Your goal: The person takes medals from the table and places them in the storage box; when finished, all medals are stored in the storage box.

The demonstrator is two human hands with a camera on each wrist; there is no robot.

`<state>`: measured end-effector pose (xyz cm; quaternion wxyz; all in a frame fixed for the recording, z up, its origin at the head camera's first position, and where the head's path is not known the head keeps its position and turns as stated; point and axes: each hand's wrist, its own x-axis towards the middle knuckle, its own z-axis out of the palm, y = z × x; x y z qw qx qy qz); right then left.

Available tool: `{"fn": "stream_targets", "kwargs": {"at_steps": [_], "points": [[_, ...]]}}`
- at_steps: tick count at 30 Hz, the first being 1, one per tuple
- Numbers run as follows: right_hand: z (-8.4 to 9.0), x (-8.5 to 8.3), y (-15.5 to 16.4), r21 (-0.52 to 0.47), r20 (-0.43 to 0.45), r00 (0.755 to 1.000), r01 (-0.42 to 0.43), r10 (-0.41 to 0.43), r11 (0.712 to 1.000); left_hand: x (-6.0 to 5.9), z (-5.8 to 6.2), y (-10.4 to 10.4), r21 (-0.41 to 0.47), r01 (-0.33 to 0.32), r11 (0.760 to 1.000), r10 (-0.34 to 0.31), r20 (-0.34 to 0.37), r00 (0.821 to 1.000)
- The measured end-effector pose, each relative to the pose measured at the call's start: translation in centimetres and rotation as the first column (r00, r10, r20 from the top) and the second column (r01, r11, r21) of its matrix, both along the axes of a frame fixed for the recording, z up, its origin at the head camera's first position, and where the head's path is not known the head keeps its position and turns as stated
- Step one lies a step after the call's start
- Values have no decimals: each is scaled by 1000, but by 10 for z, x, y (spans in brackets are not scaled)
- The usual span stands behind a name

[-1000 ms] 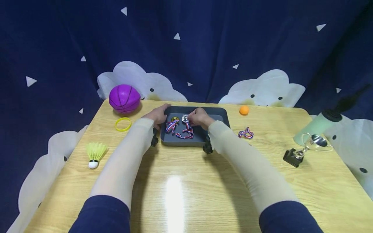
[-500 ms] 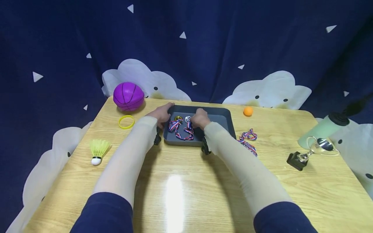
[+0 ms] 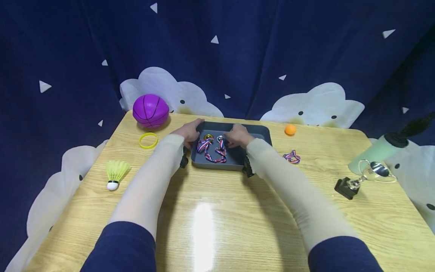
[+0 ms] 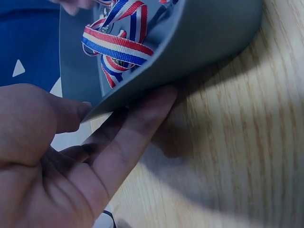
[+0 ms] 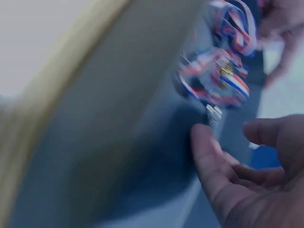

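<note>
The grey tray (image 3: 261,133) is gripped at its far-left corner by the left hand (image 3: 186,132), thumb over the rim and fingers (image 4: 137,128) under the outer wall. The right hand (image 3: 239,136) is held relaxed and unclenched inside the tray, just right of the silver medal (image 3: 220,138), nothing pinched. A gold medal (image 3: 208,136) lies beside it, both on striped ribbons (image 3: 217,153). On the wooden table (image 3: 217,211), a third ribbon (image 3: 292,156) lies right of the tray.
</note>
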<state>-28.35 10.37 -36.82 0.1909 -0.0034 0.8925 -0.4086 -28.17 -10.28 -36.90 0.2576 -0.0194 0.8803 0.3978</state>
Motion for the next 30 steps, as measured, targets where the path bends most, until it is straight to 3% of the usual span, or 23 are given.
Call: {"fn": "stream_targets", "kwargs": {"at_steps": [6,8,11,15,20,25,30], "points": [[45,7,56,-150,-59,987,-156,148,976,-3,0,-2,-9,2,1000,-2,8,1000],[54,9,81,-151,-115,981,-170,153,974,-2,0,-3,-10,4,1000,-3,9,1000],[59,16,119,-75,-181,968,-193,177,978,1,-1,-4,-11,2,1000,-2,6,1000],[46,31,162,114,-228,940,-232,253,966,4,-3,-6,23,-6,1000,6,10,1000],[21,53,193,314,-173,918,-293,358,903,4,-3,-6,37,-1,999,0,10,1000],[5,68,207,395,-131,905,-327,405,859,1,-3,-4,20,7,1000,-7,-4,1000],[-1,75,215,375,-108,907,-342,407,862,0,-2,-1,34,7,999,-7,14,1000]]}}
